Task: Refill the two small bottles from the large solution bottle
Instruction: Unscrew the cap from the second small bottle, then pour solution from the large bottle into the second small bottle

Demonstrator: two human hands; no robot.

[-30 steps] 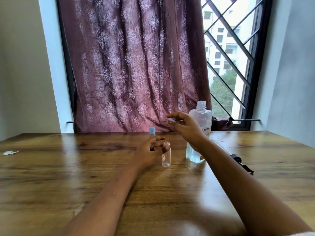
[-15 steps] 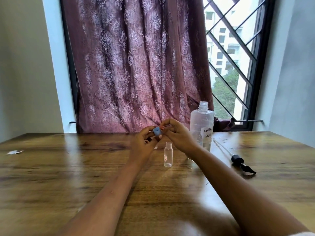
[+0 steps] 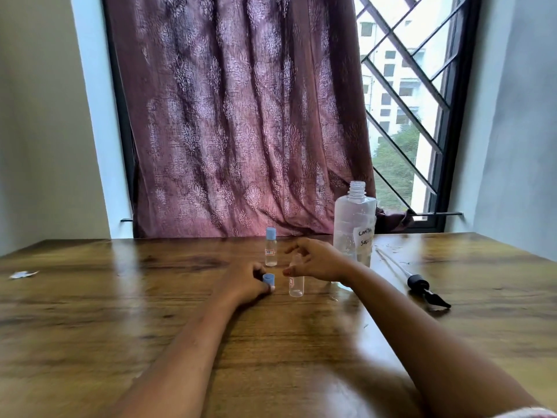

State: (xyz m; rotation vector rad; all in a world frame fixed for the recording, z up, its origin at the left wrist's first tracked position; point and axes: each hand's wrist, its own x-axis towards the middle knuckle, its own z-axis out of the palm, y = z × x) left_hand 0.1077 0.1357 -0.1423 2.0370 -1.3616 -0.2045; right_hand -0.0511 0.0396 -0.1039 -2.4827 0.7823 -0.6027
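Your left hand (image 3: pixel 248 286) rests on the wooden table (image 3: pixel 120 312), fingers curled round a loose blue cap (image 3: pixel 268 279) and pinching it. Your right hand (image 3: pixel 318 260) hovers just right of it, fingers loose and apart over the neck of the uncapped small bottle (image 3: pixel 296 285); blur, so contact cannot be told. That bottle stands upright between both hands. The capped small bottle (image 3: pixel 270 251) stands upright just behind, apart from both hands. The large solution bottle (image 3: pixel 355 227) stands open-topped behind your right wrist, with a handwritten label. A dip tube with black head (image 3: pixel 420 285) lies to the right. A paper scrap (image 3: pixel 22 274) lies far left.
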